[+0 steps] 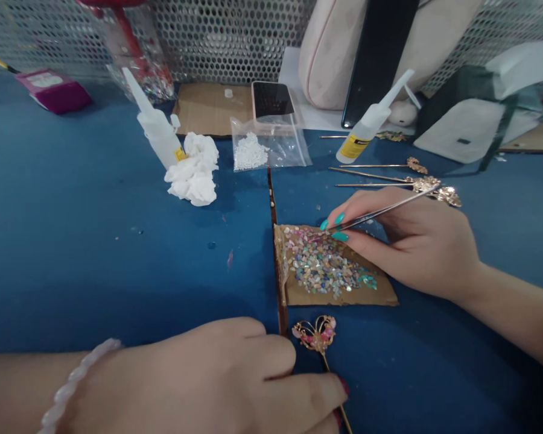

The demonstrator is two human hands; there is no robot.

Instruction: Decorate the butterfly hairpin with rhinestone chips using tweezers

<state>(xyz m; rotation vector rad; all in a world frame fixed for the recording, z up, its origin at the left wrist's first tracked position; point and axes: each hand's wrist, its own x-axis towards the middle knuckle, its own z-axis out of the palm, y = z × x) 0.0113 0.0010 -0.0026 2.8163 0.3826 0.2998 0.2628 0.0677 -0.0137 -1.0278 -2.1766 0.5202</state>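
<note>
My right hand [416,241] is closed round a pair of metal tweezers [380,212], their tips down among the pink pieces at the upper left of a pile of small multicoloured chips [323,265]. The pile lies on a piece of brown cardboard [366,298]. In the foreground my left hand [239,380], with a pale bead bracelet [79,372] at the wrist, has its fingers curled over the thin stem of a gold butterfly hairpin [317,335]. Pink pieces fill parts of its wings. Some of the left fingertips are hidden.
Several gold hairpins [416,181] lie beyond my right hand. Two glue bottles [156,129] [362,135], crumpled white tissue [193,172], a bag of white beads [271,147] and a phone [273,102] stand or lie farther back. A perforated metal screen [235,42] rises behind the blue table [95,241].
</note>
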